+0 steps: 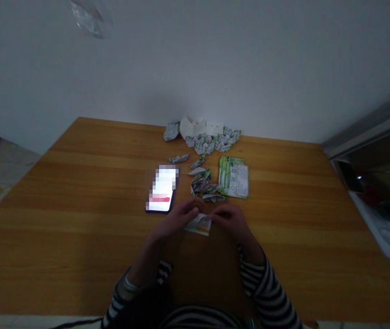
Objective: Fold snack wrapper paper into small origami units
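Note:
A small printed paper card, white with orange and green print, is between my two hands near the middle of the table. My left hand is closed on its left upper side, thumb on top. At its upper right corner, my right hand pinches the paper with thumb and forefinger. Just beyond my fingers lie several folded paper pieces in a loose heap. A stack of green and white printed cards lies to the right of that heap.
Left of the folded pieces, a phone with a lit screen lies face up. More folded paper, partly joined together, sits at the wooden table's back edge against the white wall. A glass-fronted cabinet stands at the right.

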### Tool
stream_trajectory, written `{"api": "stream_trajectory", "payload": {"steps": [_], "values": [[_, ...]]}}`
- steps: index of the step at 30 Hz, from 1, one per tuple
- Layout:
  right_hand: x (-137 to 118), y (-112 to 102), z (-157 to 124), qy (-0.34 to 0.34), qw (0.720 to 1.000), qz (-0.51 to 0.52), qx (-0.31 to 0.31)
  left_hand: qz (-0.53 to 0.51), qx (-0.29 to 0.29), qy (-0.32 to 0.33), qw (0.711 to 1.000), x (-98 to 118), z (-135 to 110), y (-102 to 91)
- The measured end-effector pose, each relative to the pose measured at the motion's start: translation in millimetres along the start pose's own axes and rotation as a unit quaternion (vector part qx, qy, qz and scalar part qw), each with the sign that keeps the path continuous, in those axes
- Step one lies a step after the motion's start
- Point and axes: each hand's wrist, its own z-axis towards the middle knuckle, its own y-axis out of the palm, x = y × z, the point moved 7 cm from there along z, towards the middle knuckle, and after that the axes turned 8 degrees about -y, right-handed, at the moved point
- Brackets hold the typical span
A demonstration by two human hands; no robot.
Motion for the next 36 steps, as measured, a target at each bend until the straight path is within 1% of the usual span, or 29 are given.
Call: {"api": "stream_trajectory", "payload": {"steps": [2, 4, 6, 8, 10, 11, 13, 15, 17, 19, 22, 24, 26, 28, 31, 34, 36], "values": [[1, -8, 0, 0.000, 0.997, 0.003, 0.073, -0.010, 0.015, 0.021, 1.000, 4, 1, -1.4], [0, -14, -1, -0.012, 0.991, -0.008, 0.129, -0.019, 0.031, 0.030, 0.999, 3, 3, -0.7], [-4, -17, -3, -0.037, 0.984, -0.039, 0.170, -0.016, 0.064, 0.036, 0.997, -1, 7, -0.3], [-10, -18, -4, -0.066, 0.977, -0.075, 0.190, -0.019, 0.106, 0.029, 0.994, -5, 9, -0.8], [-14, -15, -6, -0.082, 0.974, -0.091, 0.191, -0.038, 0.133, 0.016, 0.990, -7, 10, -1.0], [-14, -13, -6, -0.079, 0.976, -0.082, 0.186, -0.049, 0.143, 0.012, 0.988, -7, 9, -1.3], [-10, -8, -5, -0.056, 0.984, -0.034, 0.167, -0.061, 0.156, 0.014, 0.986, -2, 7, -2.5], [-5, -3, -4, -0.030, 0.988, 0.026, 0.147, -0.057, 0.166, 0.033, 0.984, 6, 3, -4.1], [-2, -2, -3, -0.023, 0.989, 0.052, 0.136, -0.049, 0.166, 0.054, 0.983, 12, 1, -4.2], [-2, -6, -4, -0.030, 0.988, 0.039, 0.146, -0.046, 0.159, 0.064, 0.984, 15, 0, -2.9], [-5, -18, -7, -0.052, 0.982, -0.019, 0.181, -0.035, 0.157, 0.080, 0.984, 16, -1, -0.2], [-10, -22, -8, -0.075, 0.977, -0.064, 0.188, -0.006, 0.170, 0.097, 0.981, 18, -2, 0.9], [-15, -22, -8, -0.095, 0.975, -0.093, 0.175, 0.019, 0.195, 0.110, 0.974, 20, -4, 1.3], [-18, -17, -6, -0.108, 0.977, -0.094, 0.156, 0.014, 0.234, 0.112, 0.966, 20, -5, -0.7], [-18, -10, -5, -0.100, 0.981, -0.068, 0.149, -0.030, 0.282, 0.094, 0.954, 15, -5, -3.2], [-15, -5, -7, -0.075, 0.979, -0.038, 0.184, -0.077, 0.298, 0.068, 0.949, 6, -3, -1.8], [-11, -1, -9, -0.053, 0.976, -0.019, 0.211, -0.103, 0.319, 0.053, 0.941, 1, -3, -1.9]]}}
